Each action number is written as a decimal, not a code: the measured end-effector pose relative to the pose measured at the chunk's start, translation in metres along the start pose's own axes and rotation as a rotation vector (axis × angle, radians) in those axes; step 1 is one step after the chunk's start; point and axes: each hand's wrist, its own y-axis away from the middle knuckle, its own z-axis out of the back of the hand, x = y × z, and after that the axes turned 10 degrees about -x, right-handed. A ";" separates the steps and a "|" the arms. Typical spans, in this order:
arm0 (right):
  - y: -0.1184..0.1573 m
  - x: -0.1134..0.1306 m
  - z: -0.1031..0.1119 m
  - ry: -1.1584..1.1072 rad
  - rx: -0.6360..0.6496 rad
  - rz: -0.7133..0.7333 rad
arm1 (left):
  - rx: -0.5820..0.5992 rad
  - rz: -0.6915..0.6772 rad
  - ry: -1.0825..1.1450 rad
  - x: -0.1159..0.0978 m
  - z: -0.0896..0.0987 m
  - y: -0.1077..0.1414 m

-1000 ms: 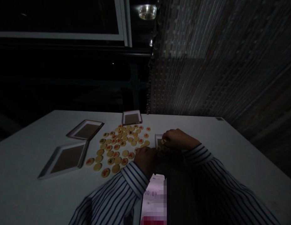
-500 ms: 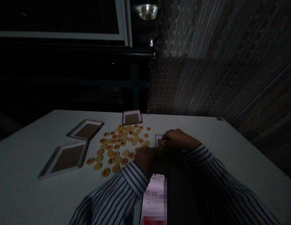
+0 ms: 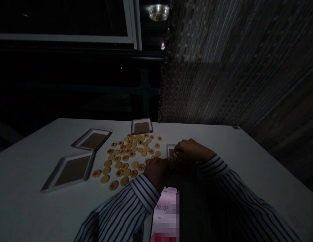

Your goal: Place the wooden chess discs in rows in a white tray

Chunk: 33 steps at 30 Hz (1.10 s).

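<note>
Many round wooden xiangqi pieces (image 3: 125,157) lie scattered on the white table, some face up with red or black characters, others blank. My right hand (image 3: 193,149) reaches over a small open box (image 3: 169,148), thumb and fingers pinched at a xiangqi piece (image 3: 175,154). More pieces (image 3: 171,166) are bunched below those fingertips, mostly in shadow. My left hand (image 3: 158,169) is at the near left of this box, its fingers curled; their tips and whatever they hold are lost in the dark.
Three open box halves rest on the table (image 3: 22,174): one at the back (image 3: 142,127), one at the left (image 3: 92,139), and a larger one in front of it (image 3: 72,169). A lit phone (image 3: 164,215) showing a timer lies near me. A bead curtain (image 3: 209,67) hangs behind.
The piece at my right fingertips has shifted slightly down and left. Both hands otherwise keep their places, and the scattered pieces look the same.
</note>
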 end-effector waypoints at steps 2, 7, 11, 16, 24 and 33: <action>0.000 0.000 0.000 0.007 0.001 -0.001 | -0.007 -0.007 0.000 0.000 -0.001 0.000; 0.000 -0.002 -0.004 0.028 -0.010 0.010 | 0.002 -0.002 0.001 0.001 -0.001 0.001; -0.001 -0.002 -0.003 0.021 -0.005 0.007 | 0.004 -0.006 0.010 0.001 -0.001 0.000; 0.000 0.002 0.002 0.009 0.030 -0.006 | 0.008 -0.008 0.019 0.001 -0.001 0.000; 0.002 -0.001 0.007 0.010 -0.015 -0.021 | -0.010 0.006 -0.001 -0.003 0.003 0.001; 0.011 -0.007 0.029 0.052 -0.151 -0.084 | -0.089 0.009 0.069 0.004 0.000 0.002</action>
